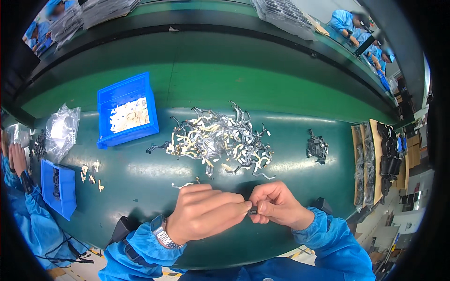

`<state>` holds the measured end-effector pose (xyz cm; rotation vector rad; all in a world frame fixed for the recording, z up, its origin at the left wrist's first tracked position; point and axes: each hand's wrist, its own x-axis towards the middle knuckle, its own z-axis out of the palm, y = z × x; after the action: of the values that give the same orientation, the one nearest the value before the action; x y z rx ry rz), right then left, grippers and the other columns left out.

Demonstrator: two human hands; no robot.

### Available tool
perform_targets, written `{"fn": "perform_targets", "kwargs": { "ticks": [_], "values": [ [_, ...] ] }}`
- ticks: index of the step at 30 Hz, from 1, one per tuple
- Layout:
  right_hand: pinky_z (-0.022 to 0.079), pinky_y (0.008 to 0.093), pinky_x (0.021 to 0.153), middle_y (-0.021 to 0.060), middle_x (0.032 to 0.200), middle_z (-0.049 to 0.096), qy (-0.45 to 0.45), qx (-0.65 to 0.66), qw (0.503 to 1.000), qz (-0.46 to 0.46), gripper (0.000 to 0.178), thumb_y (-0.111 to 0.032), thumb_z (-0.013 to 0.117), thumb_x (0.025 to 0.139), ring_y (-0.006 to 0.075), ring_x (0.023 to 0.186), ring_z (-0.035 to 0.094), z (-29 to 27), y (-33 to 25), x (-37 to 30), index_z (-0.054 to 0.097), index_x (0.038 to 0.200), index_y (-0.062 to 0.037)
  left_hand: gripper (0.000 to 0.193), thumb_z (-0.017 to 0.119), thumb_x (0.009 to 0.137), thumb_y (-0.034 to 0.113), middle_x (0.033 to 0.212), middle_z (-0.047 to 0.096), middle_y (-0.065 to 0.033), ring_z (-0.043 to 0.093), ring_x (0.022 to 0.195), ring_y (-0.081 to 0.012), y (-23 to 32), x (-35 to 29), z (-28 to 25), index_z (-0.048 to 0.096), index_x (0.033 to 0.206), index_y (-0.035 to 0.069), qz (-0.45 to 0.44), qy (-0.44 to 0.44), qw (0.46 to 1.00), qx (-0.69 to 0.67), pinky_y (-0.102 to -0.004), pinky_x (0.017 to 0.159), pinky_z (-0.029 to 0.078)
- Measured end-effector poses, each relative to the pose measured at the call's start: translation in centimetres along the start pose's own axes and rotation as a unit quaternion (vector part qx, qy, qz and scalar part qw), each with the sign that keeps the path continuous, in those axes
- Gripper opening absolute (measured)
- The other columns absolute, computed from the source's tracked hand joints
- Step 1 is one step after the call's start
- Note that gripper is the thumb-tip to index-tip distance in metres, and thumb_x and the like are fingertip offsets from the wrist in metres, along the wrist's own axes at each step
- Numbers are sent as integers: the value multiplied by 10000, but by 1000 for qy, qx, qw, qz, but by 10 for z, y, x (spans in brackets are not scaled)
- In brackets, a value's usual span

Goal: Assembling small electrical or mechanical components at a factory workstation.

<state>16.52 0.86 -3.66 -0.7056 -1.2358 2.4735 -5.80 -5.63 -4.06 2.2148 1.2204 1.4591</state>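
Near the front of the green table, my left hand point(204, 213) and my right hand point(279, 206) meet fingertip to fingertip. Between them is a small black part point(253, 210), pinched by both; the fingers cover most of it. Just beyond my left knuckles lies a pale, bent strip point(182, 185) with a dark-dotted end. Farther out spreads a tangled heap of thin black, white and cream strips point(215, 140). Right of the heap sits a smaller pile of black parts point(317, 147).
A blue bin point(152, 114) holds cream pieces, with a clear plastic bag point(62, 126) to its left. Loose cream pieces point(91, 177) lie beside another blue bin point(65, 206). A co-worker's hand point(18, 160) is at far left. Trays of black parts point(368, 164) flank the right edge.
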Motion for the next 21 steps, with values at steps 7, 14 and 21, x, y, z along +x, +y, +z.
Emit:
{"fn": "perform_targets", "kwargs": {
  "ticks": [7,14,21],
  "values": [
    [442,215,611,49,855,658,-32,5,999,-33,227,-225,617,1006,65,703,560,0,4,0,608,1061,-4,200,829,660,97,850,744,-9,604,527,-101,-2,3,-6,771,851,94,13,-12,1000,-11,-230,453,366],
    [356,227,578,31,810,591,-45,33,998,1,237,-231,616,1006,70,668,459,3,-1,-1,590,1052,0,232,762,681,80,892,748,-11,570,520,-66,-1,0,-9,774,913,92,53,-22,998,28,-212,455,330],
    [287,251,537,0,766,482,-86,143,983,72,166,-134,592,990,80,641,377,4,0,3,577,1102,-12,278,711,687,99,932,747,-11,518,519,-47,6,2,-13,768,957,73,107,-26,985,130,-210,475,302]
  ]
}}
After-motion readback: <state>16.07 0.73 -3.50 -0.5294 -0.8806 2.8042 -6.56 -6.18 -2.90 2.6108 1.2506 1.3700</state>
